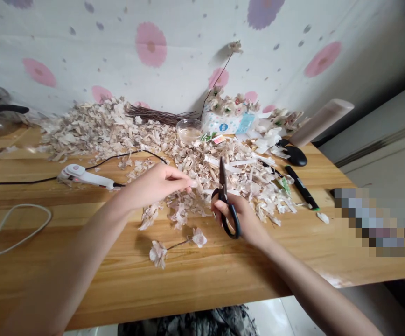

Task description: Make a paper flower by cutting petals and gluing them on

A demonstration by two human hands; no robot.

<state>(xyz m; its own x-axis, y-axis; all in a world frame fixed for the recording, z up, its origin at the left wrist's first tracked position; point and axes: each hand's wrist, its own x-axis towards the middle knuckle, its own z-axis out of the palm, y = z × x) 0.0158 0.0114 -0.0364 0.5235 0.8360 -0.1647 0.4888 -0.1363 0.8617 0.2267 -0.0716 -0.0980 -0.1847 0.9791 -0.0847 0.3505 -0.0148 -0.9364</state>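
Observation:
My right hand is closed around the handles of black-handled scissors, whose dark blades point up and away from me. My left hand is pinched at the fingertips over the pile, on a small pale petal-like piece. Loose dried-looking petals lie below and beyond both hands. In front of them on the table rest two pale flower heads, one at the left and one at the right, with a thin dark stem between them.
A wooden table carries a heap of petals, a white corded tool, a clear bowl, dark twigs and a tissue pack topped with flowers. A black marker-like stick and black mouse lie right.

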